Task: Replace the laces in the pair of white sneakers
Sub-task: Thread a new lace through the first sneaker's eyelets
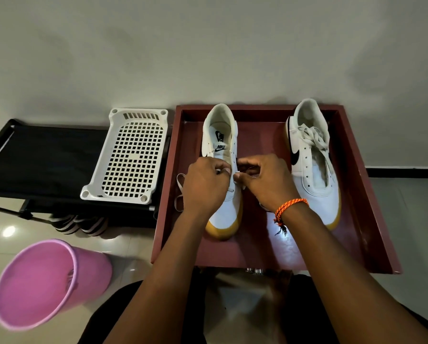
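Two white sneakers with yellow soles stand in a dark red tray (371,219). The left sneaker (229,212) points its toe toward me. My left hand (204,184) and my right hand (267,181) meet over its eyelets, each pinching a part of a white lace (179,192). A loop of that lace trails onto the tray to the left of my left hand. The right sneaker (314,175) stands apart, with a loose lace (312,137) bunched near its opening and its lower eyelets bare.
A white perforated plastic basket (131,157) lies upside down on a black rack (41,160) to the left of the tray. A pink bucket (46,281) lies tilted on the floor at lower left. Striped sandals (79,225) sit under the rack.
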`<state>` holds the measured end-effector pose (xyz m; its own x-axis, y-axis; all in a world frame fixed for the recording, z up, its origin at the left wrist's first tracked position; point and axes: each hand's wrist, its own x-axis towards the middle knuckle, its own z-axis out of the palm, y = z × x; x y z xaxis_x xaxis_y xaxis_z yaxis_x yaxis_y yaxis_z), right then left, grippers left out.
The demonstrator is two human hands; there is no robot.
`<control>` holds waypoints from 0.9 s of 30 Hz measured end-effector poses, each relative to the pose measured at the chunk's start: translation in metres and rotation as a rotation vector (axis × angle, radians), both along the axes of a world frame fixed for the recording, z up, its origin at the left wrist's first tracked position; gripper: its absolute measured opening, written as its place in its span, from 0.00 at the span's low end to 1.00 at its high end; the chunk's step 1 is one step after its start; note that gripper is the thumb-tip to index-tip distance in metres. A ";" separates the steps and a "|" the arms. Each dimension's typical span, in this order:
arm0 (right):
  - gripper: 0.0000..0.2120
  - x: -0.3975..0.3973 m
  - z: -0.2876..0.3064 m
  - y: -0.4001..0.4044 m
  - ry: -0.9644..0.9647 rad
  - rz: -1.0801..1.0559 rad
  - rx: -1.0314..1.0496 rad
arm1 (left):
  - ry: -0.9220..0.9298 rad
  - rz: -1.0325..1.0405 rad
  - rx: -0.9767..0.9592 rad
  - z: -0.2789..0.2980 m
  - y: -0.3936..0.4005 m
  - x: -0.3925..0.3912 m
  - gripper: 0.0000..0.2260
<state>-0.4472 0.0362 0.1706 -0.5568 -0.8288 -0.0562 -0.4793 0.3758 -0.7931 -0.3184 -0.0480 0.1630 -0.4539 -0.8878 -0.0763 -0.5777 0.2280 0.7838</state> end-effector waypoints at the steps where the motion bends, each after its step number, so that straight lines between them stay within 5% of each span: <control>1: 0.13 0.000 0.000 0.000 0.005 -0.004 -0.004 | 0.006 -0.016 0.024 0.001 -0.002 0.001 0.08; 4: 0.03 -0.002 -0.004 -0.003 0.095 -0.004 -0.017 | 0.005 -0.055 0.091 0.001 -0.006 0.005 0.05; 9: 0.08 -0.005 -0.008 -0.005 0.009 -0.019 -0.001 | -0.085 -0.058 0.013 -0.001 -0.004 0.005 0.09; 14: 0.07 -0.008 -0.002 -0.005 -0.557 -0.008 -0.176 | -0.113 -0.031 -0.011 -0.005 -0.006 0.006 0.05; 23: 0.06 -0.007 0.044 0.001 -1.440 0.382 -0.624 | -0.088 -0.023 -0.010 -0.006 -0.007 0.006 0.03; 25: 0.08 -0.011 0.037 -0.003 -1.247 0.171 -0.535 | -0.073 -0.038 -0.010 -0.005 -0.007 0.006 0.03; 27: 0.09 -0.013 0.018 -0.007 -0.659 -0.045 -0.301 | -0.073 -0.064 -0.019 -0.005 -0.007 0.006 0.05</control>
<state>-0.4602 0.0292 0.1889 -0.5199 -0.8381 -0.1651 0.1447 0.1041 -0.9840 -0.3124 -0.0552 0.1578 -0.5033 -0.8590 -0.0942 -0.6169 0.2808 0.7352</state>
